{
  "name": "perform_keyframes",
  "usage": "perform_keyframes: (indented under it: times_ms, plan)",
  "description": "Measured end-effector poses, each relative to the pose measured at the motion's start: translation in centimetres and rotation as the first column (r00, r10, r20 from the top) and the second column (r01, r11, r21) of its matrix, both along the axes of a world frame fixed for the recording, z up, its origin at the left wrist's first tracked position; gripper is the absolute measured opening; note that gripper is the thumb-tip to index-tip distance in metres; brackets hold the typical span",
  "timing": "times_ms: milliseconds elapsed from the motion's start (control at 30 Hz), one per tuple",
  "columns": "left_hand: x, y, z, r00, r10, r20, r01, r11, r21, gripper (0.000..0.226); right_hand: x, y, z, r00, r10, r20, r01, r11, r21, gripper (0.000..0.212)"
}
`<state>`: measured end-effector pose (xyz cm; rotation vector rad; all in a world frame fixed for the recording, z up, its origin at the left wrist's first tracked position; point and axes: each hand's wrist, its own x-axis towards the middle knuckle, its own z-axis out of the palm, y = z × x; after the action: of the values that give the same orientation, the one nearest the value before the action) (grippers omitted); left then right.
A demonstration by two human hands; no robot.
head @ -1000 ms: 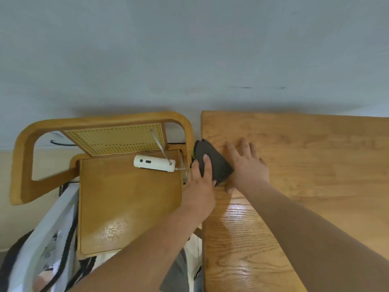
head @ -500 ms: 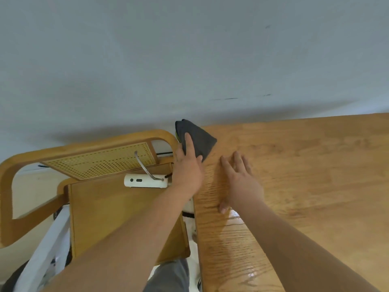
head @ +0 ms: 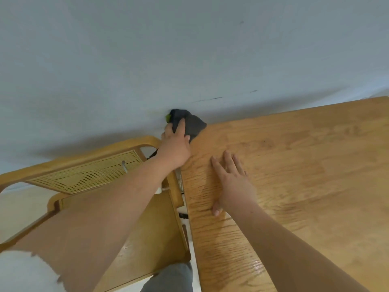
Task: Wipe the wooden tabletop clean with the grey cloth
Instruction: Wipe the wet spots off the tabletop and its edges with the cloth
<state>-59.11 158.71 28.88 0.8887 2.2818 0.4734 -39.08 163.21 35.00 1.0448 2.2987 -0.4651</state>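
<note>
Rectangular wooden tabletop (head: pixel 294 175): honey-brown, with darker streaked grain; crumpled cloth (head: pixel 192 125): dark grey, with a lime-green spot at its left edge. Curved wooden chair (head: pixel 101 157): golden tan; its cane back panel (head: pixel 88 173) dotted with small holes; wall (head: pixel 189 49): pale blue-grey.

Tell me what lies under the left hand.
The left hand presses a grey cloth onto the far corner of the wooden tabletop, against the wall. The cloth's middle and the wood beneath it are covered.
</note>
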Motion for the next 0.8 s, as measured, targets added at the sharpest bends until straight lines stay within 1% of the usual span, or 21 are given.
perform_keyframes:
  times_ms: [100,167,200,233,267,333,367,400,433,467,500,567,667,733,800]
  plan:
    - [-1.7,1.0,0.1,0.991,-0.136,-0.019,0.135,0.990,-0.044,0.057,0.0,0.1,0.1,1.000,0.009,-0.014,-0.009,1.000,-0.009,0.168]
    - [-1.2,1.0,0.6,0.978,-0.183,-0.102,0.178,0.982,-0.058,0.054,0.4,-0.3,0.5,0.999,0.009,-0.032,-0.009,1.000,0.000,0.167]
    - [-0.5,0.9,0.8,0.963,-0.208,-0.173,0.201,0.978,-0.055,0.053,0.8,-0.8,0.9,0.998,0.007,-0.055,-0.006,1.000,0.025,0.162]
    - [0.3,0.6,0.9,0.941,-0.228,-0.252,0.223,0.974,-0.050,0.053,1.4,-1.5,1.3,0.996,0.013,-0.083,-0.007,0.997,0.075,0.153]
    - [1.1,0.2,1.0,0.917,-0.241,-0.317,0.242,0.970,-0.038,0.055,2.3,-2.3,1.7,0.994,0.034,-0.109,-0.018,0.989,0.148,0.137]
    - [2.8,-0.6,1.1,0.867,-0.291,-0.405,0.313,0.950,-0.012,0.059,4.5,-3.8,2.0,0.983,0.071,-0.170,-0.021,0.960,0.279,0.094]
    - [3.5,-1.0,1.0,0.842,-0.328,-0.428,0.360,0.933,-0.006,0.060,5.6,-4.6,1.9,0.974,0.066,-0.216,0.000,0.956,0.293,0.070]
    - [4.5,-1.5,1.1,0.822,-0.364,-0.438,0.403,0.915,-0.004,0.061,6.8,-5.3,1.9,0.968,0.035,-0.250,0.034,0.964,0.264,0.048]
    - [5.6,-2.0,1.3,0.806,-0.397,-0.438,0.439,0.899,-0.007,0.062,8.0,-5.9,2.0,0.963,-0.027,-0.269,0.083,0.976,0.200,0.031]
    - [6.8,-2.6,1.5,0.796,-0.423,-0.433,0.465,0.885,-0.011,0.061,9.1,-6.4,2.1,0.951,-0.114,-0.289,0.154,0.981,0.117,0.021]
    - [8.2,-3.3,1.8,0.789,-0.443,-0.426,0.484,0.875,-0.014,0.061,10.1,-6.9,2.2,0.921,-0.218,-0.323,0.240,0.970,0.029,0.015]
    - [11.7,-5.1,2.3,0.768,-0.486,-0.417,0.524,0.852,-0.028,0.064,12.0,-7.7,2.4,0.827,-0.415,-0.379,0.400,0.908,-0.121,0.009]
    - [18.0,-8.6,3.0,0.741,-0.549,-0.388,0.579,0.814,-0.045,0.070,15.2,-8.9,2.4,0.712,-0.586,-0.385,0.535,0.809,-0.242,0.001]
    - [22.3,-11.4,3.4,0.735,-0.574,-0.360,0.601,0.798,-0.045,0.069,17.6,-9.7,2.2,0.618,-0.696,-0.366,0.622,0.717,-0.314,0.007]
    - [26.7,-14.2,3.6,0.724,-0.603,-0.335,0.622,0.781,-0.061,0.066,20.3,-10.4,2.2,0.547,-0.779,-0.305,0.678,0.627,-0.384,0.015]
